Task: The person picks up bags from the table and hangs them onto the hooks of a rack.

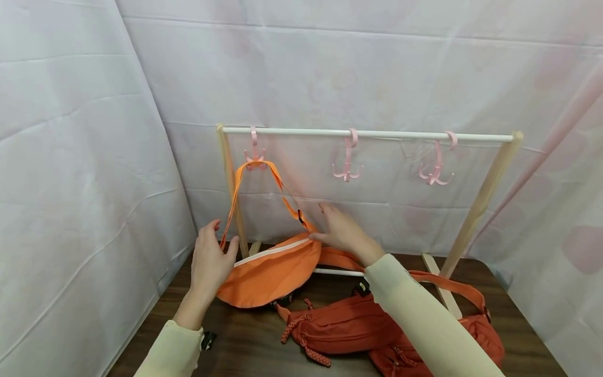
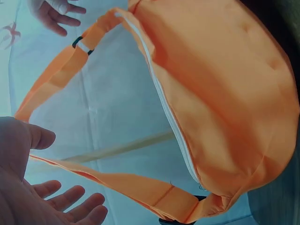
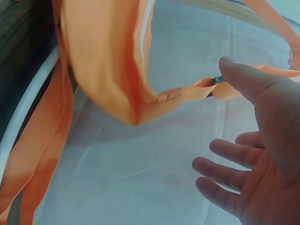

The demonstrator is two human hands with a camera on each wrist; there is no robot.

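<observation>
An orange waist bag (image 1: 273, 272) with a white zipper hangs by its strap (image 1: 281, 183) from the pink hook (image 1: 255, 152) at the left end of the rack. My left hand (image 1: 210, 262) is beside the bag's left end, thumb and fingers spread around the strap's left side without gripping it. On the other side, my right hand (image 1: 346, 233) is held with fingers extended near the strap's black buckle (image 1: 301, 215). In the right wrist view its thumb (image 3: 243, 79) overlaps the strap near that buckle, and the palm holds nothing.
Two more pink hooks (image 1: 347, 162) (image 1: 437, 165) hang along the white rod (image 1: 391, 134) of the wooden-legged rack. Red-orange waist bags (image 1: 344, 324) lie on the dark wooden table (image 1: 245, 345) under my right forearm. White curtains (image 1: 85, 157) stand behind and at the left.
</observation>
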